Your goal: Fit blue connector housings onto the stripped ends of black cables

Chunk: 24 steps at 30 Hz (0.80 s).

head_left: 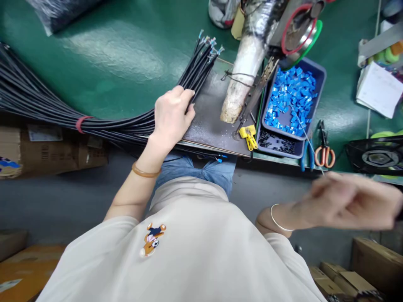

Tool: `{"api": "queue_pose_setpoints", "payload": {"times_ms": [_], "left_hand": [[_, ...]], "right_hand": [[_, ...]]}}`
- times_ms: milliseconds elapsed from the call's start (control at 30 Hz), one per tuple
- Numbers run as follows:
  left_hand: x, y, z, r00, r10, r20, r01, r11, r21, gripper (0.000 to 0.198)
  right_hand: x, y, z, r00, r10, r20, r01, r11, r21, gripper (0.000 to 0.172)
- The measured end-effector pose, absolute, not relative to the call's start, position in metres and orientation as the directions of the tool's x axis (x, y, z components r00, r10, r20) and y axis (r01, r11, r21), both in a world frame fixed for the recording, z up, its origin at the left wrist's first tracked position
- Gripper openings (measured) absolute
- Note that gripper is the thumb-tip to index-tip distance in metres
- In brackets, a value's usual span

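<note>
My left hand is closed around a bundle of black cables at the front of the green bench. Stripped ends with small coloured wires fan out beyond the fingers, and a red tie wraps the bundle further left. Off to the right, past the bench's front edge, my right hand is smeared by motion, so its grip cannot be made out. Nearest to it are orange-handled cutters and blue-handled pliers. A thin pale strand runs down toward this hand. Two cables with blue ends hang over my lap.
A tray of blue pieces overlaps a tray of small black parts. Beside them are a yellow clip and a plastic-wrapped post with tape rolls. A fan and papers are at right; cartons stand below.
</note>
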State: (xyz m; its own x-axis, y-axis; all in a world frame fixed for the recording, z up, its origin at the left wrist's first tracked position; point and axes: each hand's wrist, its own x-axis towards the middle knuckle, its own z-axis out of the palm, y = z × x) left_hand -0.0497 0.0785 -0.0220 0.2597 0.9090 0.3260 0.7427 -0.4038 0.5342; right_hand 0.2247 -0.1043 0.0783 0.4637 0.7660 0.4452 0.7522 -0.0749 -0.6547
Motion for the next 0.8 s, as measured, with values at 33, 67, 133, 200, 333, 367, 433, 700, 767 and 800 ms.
{"api": "queue_pose_setpoints", "payload": {"times_ms": [33, 67, 133, 200, 333, 367, 433, 700, 767, 800], "left_hand": [[-0.052, 0.074, -0.02, 0.283, 0.901, 0.329, 0.739, -0.423, 0.524, 0.021], [-0.053, 0.069, -0.018, 0.302, 0.895, 0.328, 0.739, -0.438, 0.512, 0.022], [-0.055, 0.06, -0.015, 0.325, 0.886, 0.331, 0.744, -0.455, 0.488, 0.024], [-0.053, 0.056, -0.013, 0.337, 0.88, 0.336, 0.753, -0.466, 0.465, 0.023], [-0.048, 0.053, -0.015, 0.34, 0.873, 0.349, 0.768, -0.472, 0.433, 0.022], [-0.047, 0.052, -0.015, 0.339, 0.871, 0.355, 0.766, -0.475, 0.434, 0.022], [-0.047, 0.048, -0.012, 0.353, 0.862, 0.362, 0.746, -0.493, 0.447, 0.022], [-0.041, 0.016, 0.025, 0.883, 0.453, 0.122, 0.115, -0.462, 0.879, 0.016], [-0.033, 0.01, 0.029, 0.987, 0.133, 0.094, -0.066, -0.199, 0.978, 0.017], [-0.028, 0.007, 0.028, 0.994, 0.057, 0.092, -0.087, -0.08, 0.993, 0.017]], "right_hand": [[0.231, -0.096, 0.073, 0.467, 0.695, 0.547, 0.799, -0.067, -0.597, 0.036], [0.241, -0.086, 0.067, 0.389, 0.691, 0.609, 0.883, -0.09, -0.462, 0.03], [0.264, -0.067, 0.052, 0.232, 0.819, 0.525, 0.967, -0.134, -0.218, 0.025], [0.289, -0.053, 0.036, 0.139, 0.884, 0.445, 0.989, -0.1, -0.109, 0.026], [0.319, -0.039, 0.01, 0.158, 0.909, 0.385, 0.985, -0.119, -0.124, 0.019], [0.321, -0.036, 0.007, 0.163, 0.91, 0.381, 0.983, -0.116, -0.146, 0.017], [0.322, -0.033, 0.002, 0.184, 0.912, 0.367, 0.973, -0.117, -0.197, 0.014], [0.303, -0.035, 0.012, 0.341, 0.866, 0.367, 0.917, -0.219, -0.335, 0.018], [0.286, -0.042, 0.023, 0.369, 0.826, 0.427, 0.874, -0.151, -0.462, 0.015], [0.275, -0.047, 0.029, 0.395, 0.787, 0.474, 0.835, -0.091, -0.543, 0.011]]}}
